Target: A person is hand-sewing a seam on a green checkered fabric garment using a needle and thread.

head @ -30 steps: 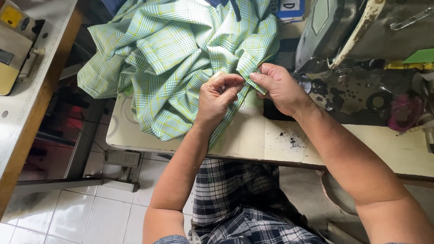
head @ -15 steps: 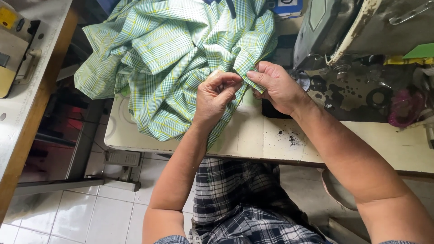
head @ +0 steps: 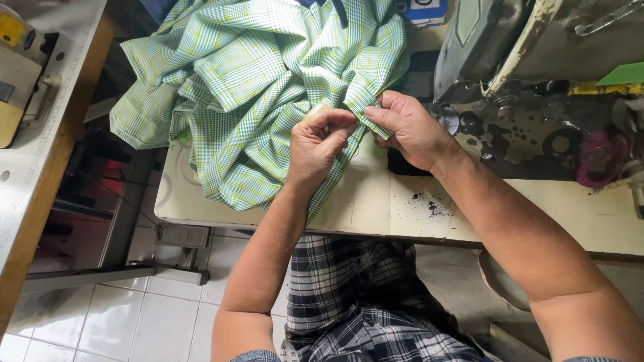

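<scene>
Two hands, left hand and right hand, pinch together a folded edge of rumpled green plaid fabric, apparently a seam.

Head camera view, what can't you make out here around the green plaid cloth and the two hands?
- What the left hand pinches: hidden by its curled fingers.
- The green plaid cloth: its top is cut off by the upper edge.
- The sewing machine: its needle area is hidden under its own body.
- The right hand covers the fold it grips.
</scene>
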